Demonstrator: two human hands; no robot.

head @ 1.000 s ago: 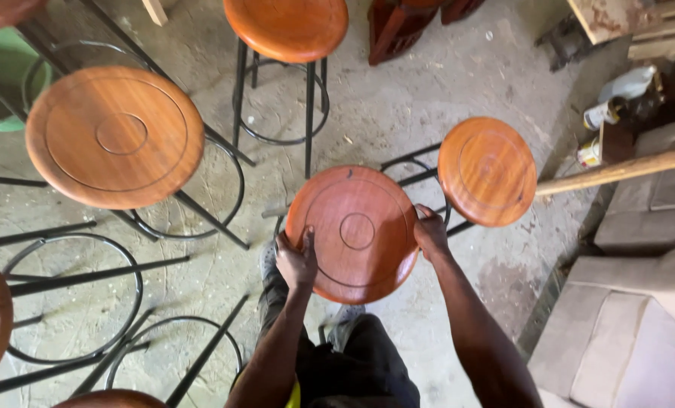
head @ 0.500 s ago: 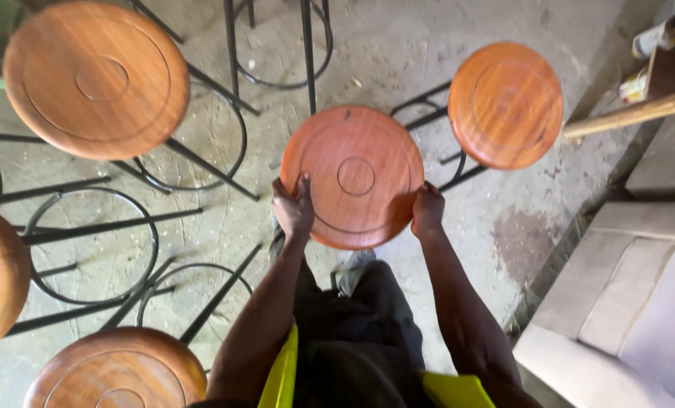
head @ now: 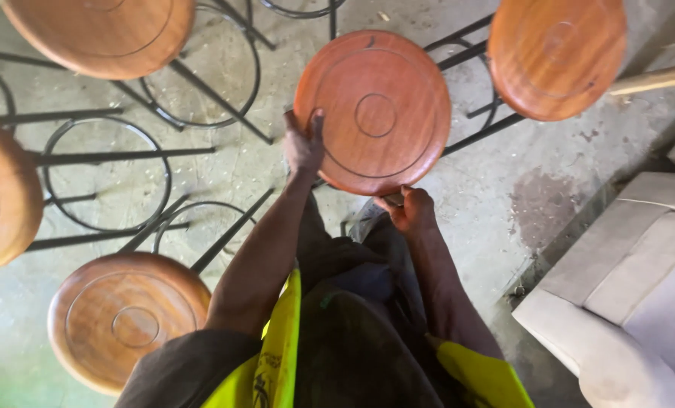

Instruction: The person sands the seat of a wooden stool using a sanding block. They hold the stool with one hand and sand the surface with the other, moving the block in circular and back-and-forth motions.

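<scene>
Round wooden stool seat, reddish-brown, turned ring and small centre circle on its face. It sits in front of my legs, face up toward me, above the concrete floor. I have it in both hands. My left hand is clamped on the left rim, thumb lying over the top face, fingers wrapped under and out of sight. My right hand grips the near lower edge, fingers curled tight around the rim.

Just right of the seat, another round wooden stool on a black metal frame, its top close to mine but apart. Upper left, a paler wooden stool top. Lower left, a darker stool top near my left elbow. Far left edge, part of one more seat. Black metal stool frames with ring footrests lie between them. Lower right, a pale cushioned chair. A wooden pole crosses the upper right.
</scene>
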